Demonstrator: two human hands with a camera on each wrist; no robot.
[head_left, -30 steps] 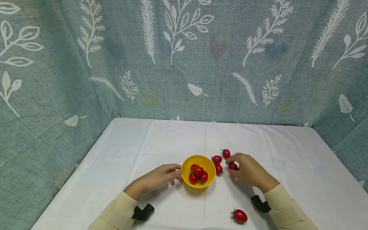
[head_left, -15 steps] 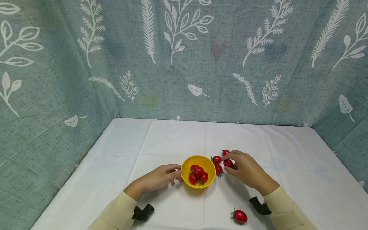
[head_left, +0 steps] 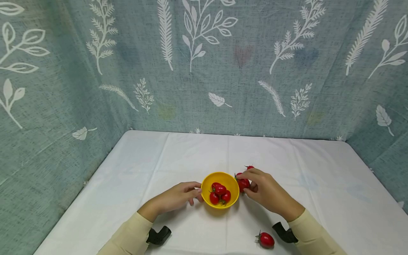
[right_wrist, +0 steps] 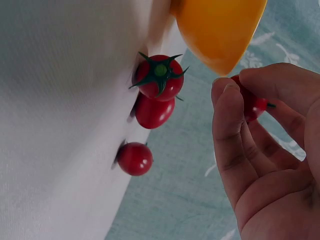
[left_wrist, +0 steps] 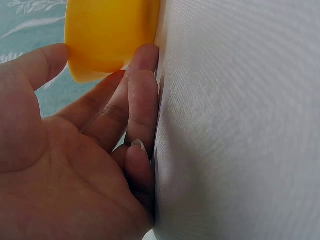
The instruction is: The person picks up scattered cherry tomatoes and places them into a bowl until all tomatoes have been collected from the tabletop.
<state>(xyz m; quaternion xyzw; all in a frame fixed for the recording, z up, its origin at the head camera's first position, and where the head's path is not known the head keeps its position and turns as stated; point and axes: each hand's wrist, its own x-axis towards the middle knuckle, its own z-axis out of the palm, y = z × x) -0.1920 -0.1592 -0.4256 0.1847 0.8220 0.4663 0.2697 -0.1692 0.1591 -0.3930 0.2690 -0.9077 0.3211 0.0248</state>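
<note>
A yellow bowl (head_left: 208,199) stands on the white table with several red cherry tomatoes (head_left: 219,190) inside. My left hand (head_left: 178,196) rests against the bowl's left side, relaxed fingers and thumb touching its outside; the left wrist view shows the thumb at the rim. Just right of the bowl, my right hand (head_left: 269,191) pinches a cherry tomato (right_wrist: 253,106) between thumb and fingers, raised off the cloth beside the rim. Two cherry tomatoes (right_wrist: 161,75) lie close together under that hand, and another cherry tomato (right_wrist: 135,159) lies apart from them.
A single cherry tomato (head_left: 266,240) lies near the front of the table (head_left: 191,152). Black wrist-camera mounts (head_left: 159,235) jut from both sleeves. Patterned green-grey cloth (head_left: 191,92) hangs behind the table and at its sides.
My right hand has picked up a cherry tomato and carried it left toward the bowl, over the tomatoes lying there. The left hand and the bowl stay in place.
</note>
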